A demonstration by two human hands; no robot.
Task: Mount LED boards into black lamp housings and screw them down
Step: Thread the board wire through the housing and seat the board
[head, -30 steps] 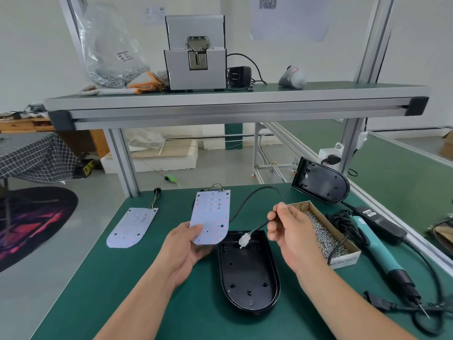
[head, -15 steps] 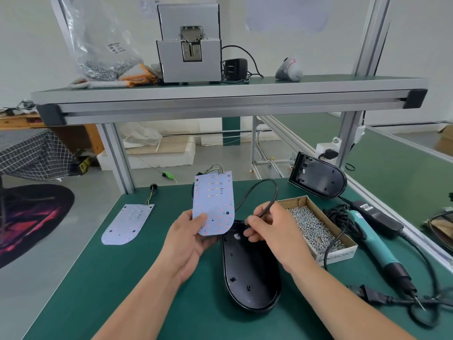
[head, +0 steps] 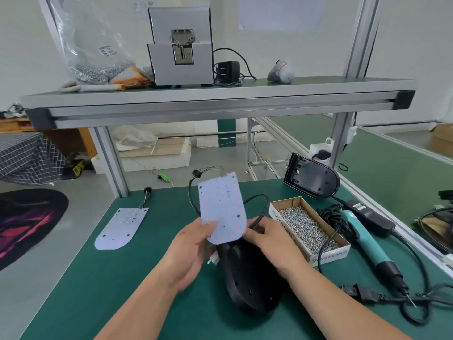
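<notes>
My left hand (head: 188,251) pinches the lower edge of a pale LED board (head: 221,207), which stands nearly upright above the black lamp housing (head: 247,280) lying open on the green table. My right hand (head: 272,239) grips the black cable (head: 259,207) that loops from the board's wires, right beside the board's lower right corner. A white connector (head: 212,260) peeks out under my left hand. A second LED board (head: 122,228) lies flat at the left. Another black housing (head: 312,179) leans at the back right.
A cardboard box of screws (head: 307,225) sits right of the housing. A teal electric screwdriver (head: 367,241) with its cords and a black power adapter (head: 370,215) lie further right. A shelf (head: 215,96) overhead carries a screw feeder (head: 180,45) and a bag of screws.
The LED board has been lifted more upright and brought over the housing's far end. My right hand moved left with the cable, close against the board.
</notes>
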